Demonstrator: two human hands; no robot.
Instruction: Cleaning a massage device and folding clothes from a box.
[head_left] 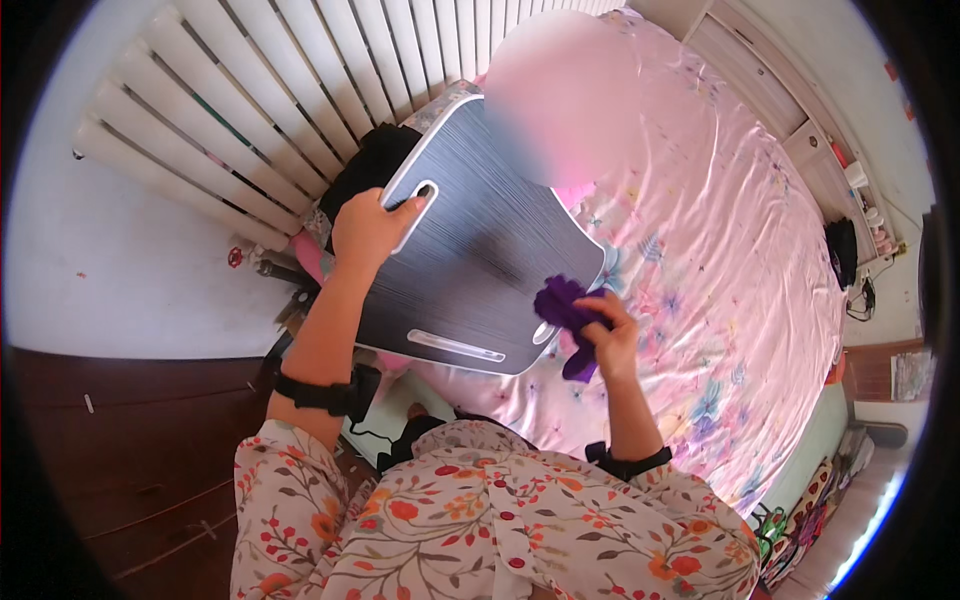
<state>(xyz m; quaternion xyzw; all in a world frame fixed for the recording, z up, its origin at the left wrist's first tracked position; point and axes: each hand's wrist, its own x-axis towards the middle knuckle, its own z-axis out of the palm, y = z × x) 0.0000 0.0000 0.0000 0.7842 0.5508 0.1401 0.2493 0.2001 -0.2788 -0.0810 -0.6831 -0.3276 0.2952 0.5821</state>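
A dark grey, wood-grained folding bed table (pixel 490 230) with a white rim is tilted above the bed. It has a cut-out handle, a long slot and a round hole near its lower right corner. My left hand (pixel 368 235) is closed on its left edge, the thumb at the cut-out handle. In my right hand (pixel 615 340) a bunched purple cloth (pixel 563 305) is pinched between thumb and fingers, beside the round hole. Whether the cloth touches the tabletop I cannot tell. A blurred patch covers the table's far upper corner, and its underside is hidden.
Under the table lies a pink flowered bed sheet (pixel 720 290). A white radiator (pixel 250 110) lines the wall at the far left, with a black item (pixel 365 175) against it. The dark red floor (pixel 130 440) is at left. A pale headboard cabinet (pixel 740 70) stands at far right.
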